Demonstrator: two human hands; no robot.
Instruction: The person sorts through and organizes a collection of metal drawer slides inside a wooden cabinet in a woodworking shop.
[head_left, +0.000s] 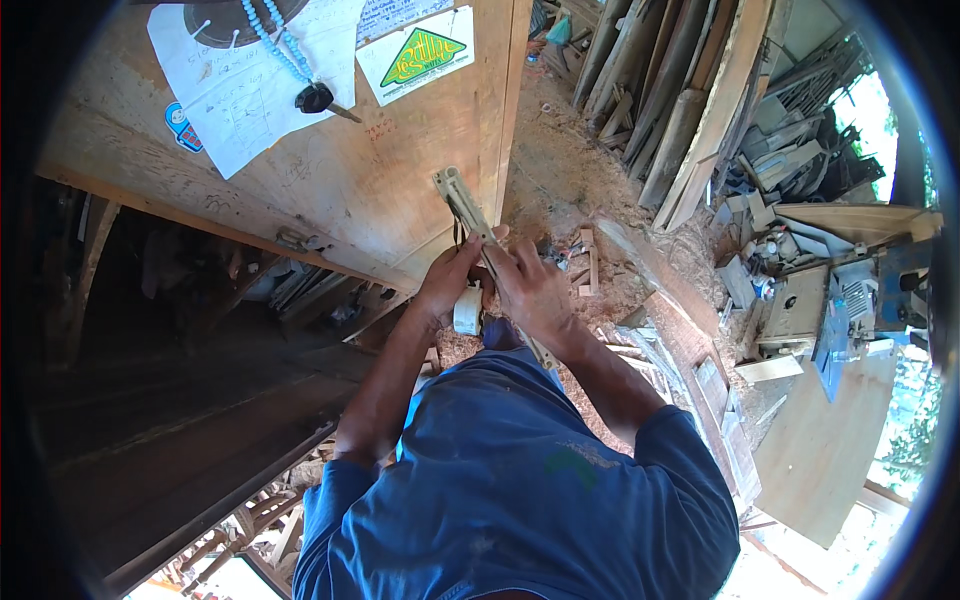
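Observation:
Both hands meet in front of my body on a long, narrow beige bar [466,205] with a rounded, slotted far end. The bar slants from upper left down to the lower right, and its near end [543,354] shows below my right wrist. My right hand [535,295] is closed around its middle. At the left side of the bar, my left hand [450,282] has its thumb and fingers pressed against it. Just under the left hand is a white, rounded object [467,311], its kind unclear. A thin dark strip [458,232] hangs beside the bar.
On the left stands a wooden panel [400,160] bearing papers, stickers and a string of light blue beads [275,42] with a black-headed key [315,98]. Planks [680,100] lean at the back right. Sawdust and offcuts cover the floor [555,150]. A plywood sheet [825,440] lies right.

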